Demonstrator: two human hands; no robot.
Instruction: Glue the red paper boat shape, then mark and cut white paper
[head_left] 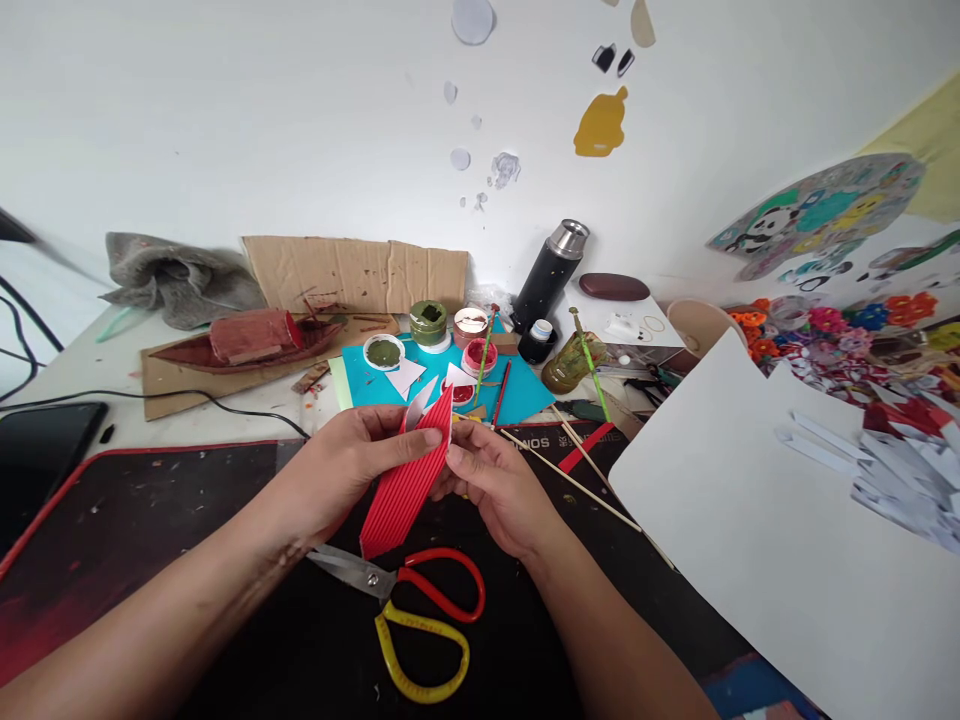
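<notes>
Red corrugated sheet (405, 490) pinched by left hand (352, 462) and right hand (493, 478), scissors (384, 583) below them; squeezing too hard could crush its ridges.

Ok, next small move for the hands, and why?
I'd probably slide the right hand along the edge of the red ribbed card: its thumb is already at that edge, the left hand grips the card, and the scissors lie unheld on the mat.
</notes>
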